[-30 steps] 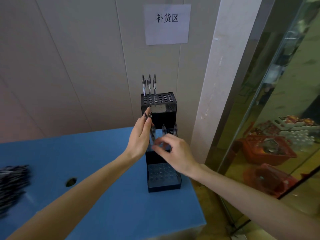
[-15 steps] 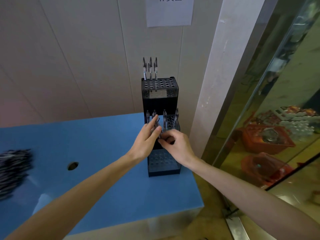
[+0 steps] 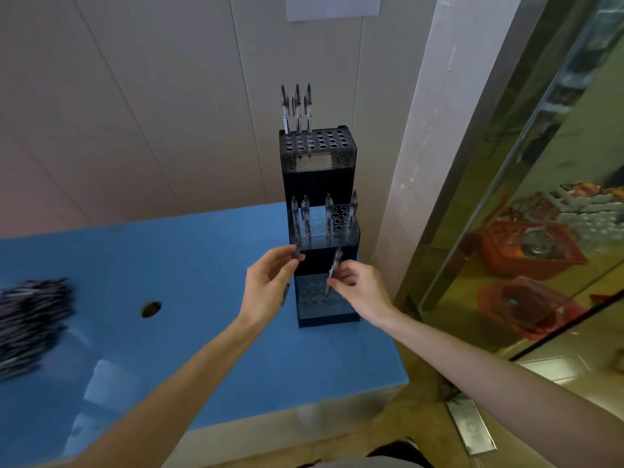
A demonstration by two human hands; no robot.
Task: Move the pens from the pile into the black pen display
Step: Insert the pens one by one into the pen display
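The pen (image 3: 334, 270) in the right hand (image 3: 359, 290) is pinched near its lower half between thumb and fingertips, tilted, its tip just over the holes of the display's (image 3: 319, 184) lowest tier. The left hand (image 3: 266, 292) grips more pens (image 3: 296, 253), fingers curled round them, beside the display's left wall; how many I cannot tell.

To seat the right-hand pen well, I judge it should first be brought upright — the holes are small and set close, so a tilted tip will likely skate across the grid or catch the rim of a neighbouring hole. Pick one hole, a corner or edge one, so rows fill in order, lower the tip until it finds the opening, then let the pen slide down and release only once it stands by itself. The left hand should keep its pens clear of the middle tier, where four pens already stand upright; a knock there could tip them. Three more stand at the back left of the top tier.

The display stands at the desk's (image 3: 202, 332) far right edge, near the back corner, so pressing straight down is safer than pushing sideways. The pile (image 3: 30, 322) lies at the desk's left edge, blurred, well apart from the display — plenty left to move.
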